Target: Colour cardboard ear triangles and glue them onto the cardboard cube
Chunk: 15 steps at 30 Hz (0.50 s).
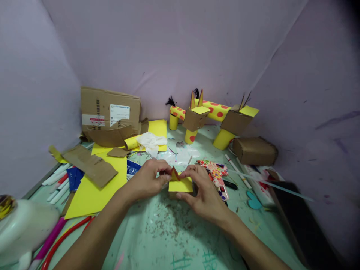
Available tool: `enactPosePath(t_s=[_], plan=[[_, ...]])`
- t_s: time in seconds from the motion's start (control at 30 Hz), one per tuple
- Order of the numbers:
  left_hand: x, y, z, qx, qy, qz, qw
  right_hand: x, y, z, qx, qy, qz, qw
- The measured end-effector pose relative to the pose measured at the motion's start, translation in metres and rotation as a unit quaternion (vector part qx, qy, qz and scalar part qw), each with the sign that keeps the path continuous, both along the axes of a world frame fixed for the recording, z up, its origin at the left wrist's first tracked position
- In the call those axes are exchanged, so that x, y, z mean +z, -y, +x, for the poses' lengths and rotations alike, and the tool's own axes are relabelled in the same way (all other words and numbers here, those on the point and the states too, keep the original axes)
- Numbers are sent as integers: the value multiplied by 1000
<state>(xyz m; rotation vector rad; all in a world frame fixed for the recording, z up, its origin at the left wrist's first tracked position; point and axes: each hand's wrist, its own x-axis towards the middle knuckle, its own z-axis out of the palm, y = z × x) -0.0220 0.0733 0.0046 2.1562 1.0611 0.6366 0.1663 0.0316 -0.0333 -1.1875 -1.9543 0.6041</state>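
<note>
A small cardboard box (180, 184) with a yellow paper top sits low over the middle of the table. My right hand (203, 191) grips its right side, thumb at the front and fingers at the back. A pointed yellow and dark red paper triangle (174, 174) stands up on the box's top, towards its back left. My left hand (149, 177) pinches this triangle at its left edge, thumb and fingers closed. Where the triangle's lower edge meets the box, I cannot tell whether it is attached.
Behind stand spotted yellow tube animals with cardboard box heads (195, 119) (236, 120). Left are yellow sheets (97, 191), cardboard scraps (90, 165) and a shipping box (111, 107). Right are a brown box (254, 150), floral scissors-like items (215, 170) and a dark panel (303, 221). Shavings (174, 221) lie in front.
</note>
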Motion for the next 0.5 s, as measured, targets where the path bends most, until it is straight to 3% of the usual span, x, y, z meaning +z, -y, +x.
enactPosePath(t_s=[0.5], plan=[[-1, 0, 2, 23, -12, -16, 1000, 1, 1, 0, -3, -5, 1, 1000]])
